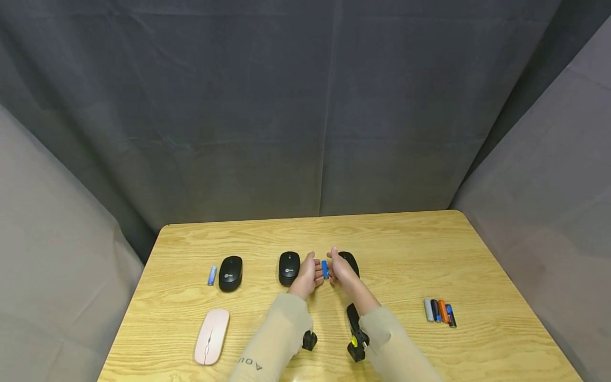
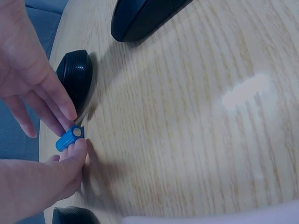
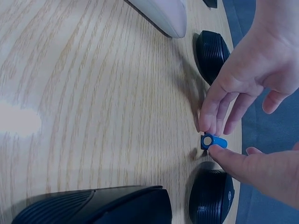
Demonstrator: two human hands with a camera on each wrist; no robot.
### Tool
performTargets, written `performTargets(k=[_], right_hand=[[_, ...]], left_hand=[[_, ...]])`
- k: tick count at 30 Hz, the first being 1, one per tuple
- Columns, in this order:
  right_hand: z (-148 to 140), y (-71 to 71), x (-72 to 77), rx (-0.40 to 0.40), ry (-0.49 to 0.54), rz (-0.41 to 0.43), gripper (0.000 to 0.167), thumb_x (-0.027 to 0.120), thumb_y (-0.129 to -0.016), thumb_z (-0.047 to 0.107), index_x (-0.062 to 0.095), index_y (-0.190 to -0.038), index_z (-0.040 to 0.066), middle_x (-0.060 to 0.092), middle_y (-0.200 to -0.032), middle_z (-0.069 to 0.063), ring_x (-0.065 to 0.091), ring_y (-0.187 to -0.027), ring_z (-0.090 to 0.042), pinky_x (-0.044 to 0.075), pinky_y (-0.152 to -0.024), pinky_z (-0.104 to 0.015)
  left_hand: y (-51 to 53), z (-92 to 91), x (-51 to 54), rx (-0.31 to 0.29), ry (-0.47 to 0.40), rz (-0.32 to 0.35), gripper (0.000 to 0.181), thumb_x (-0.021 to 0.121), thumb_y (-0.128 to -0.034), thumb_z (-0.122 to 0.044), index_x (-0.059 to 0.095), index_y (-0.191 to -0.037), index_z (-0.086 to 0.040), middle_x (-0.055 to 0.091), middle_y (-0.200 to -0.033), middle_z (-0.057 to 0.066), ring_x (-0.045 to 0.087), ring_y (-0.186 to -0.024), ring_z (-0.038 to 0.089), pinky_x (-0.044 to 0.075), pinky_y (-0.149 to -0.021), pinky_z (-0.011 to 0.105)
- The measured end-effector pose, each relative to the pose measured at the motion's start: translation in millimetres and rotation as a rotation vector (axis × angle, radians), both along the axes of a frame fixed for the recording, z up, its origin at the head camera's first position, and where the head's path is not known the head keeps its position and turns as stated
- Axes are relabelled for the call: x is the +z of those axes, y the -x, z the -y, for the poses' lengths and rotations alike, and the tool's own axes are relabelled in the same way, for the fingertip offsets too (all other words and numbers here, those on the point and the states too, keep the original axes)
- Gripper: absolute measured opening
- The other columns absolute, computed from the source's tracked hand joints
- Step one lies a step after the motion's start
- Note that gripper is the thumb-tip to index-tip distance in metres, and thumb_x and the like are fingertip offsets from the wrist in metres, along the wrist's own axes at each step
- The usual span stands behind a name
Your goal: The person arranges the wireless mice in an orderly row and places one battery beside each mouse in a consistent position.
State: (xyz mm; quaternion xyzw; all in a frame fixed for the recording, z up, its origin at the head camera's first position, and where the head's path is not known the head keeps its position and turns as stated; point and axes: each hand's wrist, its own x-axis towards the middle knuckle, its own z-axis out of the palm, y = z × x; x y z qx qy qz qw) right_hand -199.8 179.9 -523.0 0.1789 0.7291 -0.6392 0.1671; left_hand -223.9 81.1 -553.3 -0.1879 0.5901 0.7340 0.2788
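Note:
In the head view, a blue battery [image 1: 325, 269] stands between the fingertips of my left hand [image 1: 307, 275] and my right hand [image 1: 342, 270]. The left wrist view shows my left hand [image 2: 46, 184] below the battery [image 2: 69, 138] and my right hand [image 2: 37, 70] above it, fingertips touching or close to its sides. From the right wrist, my left hand [image 3: 259, 60] and right hand [image 3: 261, 170] flank the battery [image 3: 216, 141], whose round end faces the camera. Fingers of both hands look mostly straight. Whether there is more than one blue battery there, I cannot tell.
Black mice [image 1: 289, 268] [image 1: 349, 261] flank the hands, with another black mouse [image 1: 230, 274] and a light blue battery [image 1: 212, 276] farther left. A pink mouse [image 1: 212, 337] lies front left. Several batteries [image 1: 439, 311] lie right; a larger black object [image 1: 354, 321] is by the right forearm.

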Motion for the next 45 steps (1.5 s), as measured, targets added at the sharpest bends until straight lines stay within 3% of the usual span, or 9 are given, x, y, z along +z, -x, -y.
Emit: performTargets(k=[3,6,9,13,16,21,32,39,45], right_hand=[[-0.1,-0.2,-0.1,-0.003,0.001,0.0,0.062,0.013,-0.099,0.044,0.029,-0.14,0.0,0.045,-0.085,-0.01,0.032,-0.057,-0.013,0.036,-0.067,-0.032],[-0.2,-0.5,-0.8,-0.004,0.009,0.0,0.062,0.014,-0.099,0.044,0.028,-0.14,0.0,0.05,-0.108,-0.021,0.035,-0.062,-0.015,0.036,-0.067,-0.032],[-0.3,-0.9,-0.9,-0.006,0.014,-0.002,0.061,0.014,-0.099,0.043,0.028,-0.14,0.0,0.045,-0.125,-0.025,0.036,-0.065,-0.016,0.035,-0.067,-0.032],[-0.1,-0.4,-1.0,-0.018,0.021,0.0,0.06,0.015,-0.1,0.042,0.028,-0.14,0.0,0.051,-0.101,-0.016,0.033,-0.061,-0.014,0.033,-0.064,-0.031],[0.0,0.3,-1.4,-0.021,0.023,0.0,0.059,0.015,-0.1,0.041,0.028,-0.14,-0.001,0.044,-0.083,-0.006,0.031,-0.058,-0.013,0.032,-0.063,-0.031],[-0.4,-0.3,-1.1,-0.02,0.029,-0.001,0.058,0.017,-0.1,0.04,0.028,-0.14,-0.001,0.033,-0.071,-0.002,0.028,-0.056,-0.014,0.032,-0.064,-0.031],[-2.1,0.1,1.6,0.007,0.025,-0.013,0.059,0.019,-0.1,0.041,0.027,-0.14,0.0,0.033,-0.074,-0.001,0.029,-0.061,-0.015,0.03,-0.064,-0.033],[-5.9,0.6,3.6,0.023,0.011,-0.027,0.059,0.02,-0.099,0.043,0.03,-0.14,0.001,0.033,-0.063,0.002,0.027,-0.055,-0.013,0.03,-0.059,-0.029],[-7.0,-1.9,6.4,0.037,-0.015,-0.034,0.058,0.019,-0.1,0.041,0.031,-0.139,-0.001,0.044,-0.098,-0.012,0.042,-0.09,-0.025,0.037,-0.084,-0.044]], left_hand=[[0.4,-0.9,-1.4,-0.007,0.0,-0.003,0.059,0.028,-0.0966,-0.039,0.037,-0.135,0.005,0.043,-0.128,0.022,0.043,-0.117,0.035,0.037,-0.097,0.045],[0.2,-1.2,-1.3,-0.007,0.006,-0.004,0.059,0.028,-0.0964,-0.039,0.038,-0.134,0.005,0.044,-0.128,0.022,0.043,-0.116,0.035,0.038,-0.096,0.044],[-0.6,-1.0,-0.2,-0.006,0.017,-0.005,0.059,0.028,-0.0962,-0.04,0.039,-0.134,0.004,0.044,-0.127,0.022,0.043,-0.116,0.034,0.038,-0.095,0.044],[-1.7,-0.7,1.5,-0.008,0.025,-0.008,0.059,0.028,-0.0963,-0.04,0.038,-0.134,0.004,0.044,-0.127,0.021,0.043,-0.116,0.035,0.038,-0.094,0.043],[-2.3,-0.3,2.8,-0.015,0.028,-0.017,0.059,0.027,-0.0966,-0.041,0.038,-0.134,0.004,0.043,-0.127,0.022,0.042,-0.116,0.035,0.039,-0.094,0.043],[-2.5,0.5,2.9,-0.018,0.027,-0.027,0.059,0.028,-0.0966,-0.041,0.038,-0.133,0.004,0.043,-0.127,0.022,0.042,-0.116,0.035,0.038,-0.094,0.044],[0.2,2.7,3.9,-0.013,0.033,-0.014,0.057,0.029,-0.0961,-0.042,0.041,-0.131,0.002,0.043,-0.128,0.019,0.042,-0.114,0.034,0.039,-0.093,0.044],[4.2,2.2,1.5,-0.014,0.075,-0.021,0.056,0.03,-0.0951,-0.043,0.044,-0.13,-0.001,0.044,-0.128,0.015,0.043,-0.106,0.029,0.042,-0.086,0.04],[5.3,1.9,0.3,-0.031,0.098,-0.051,0.056,0.032,-0.094,-0.047,0.046,-0.127,-0.004,0.047,-0.124,0.013,0.045,-0.095,0.024,0.043,-0.074,0.034]])
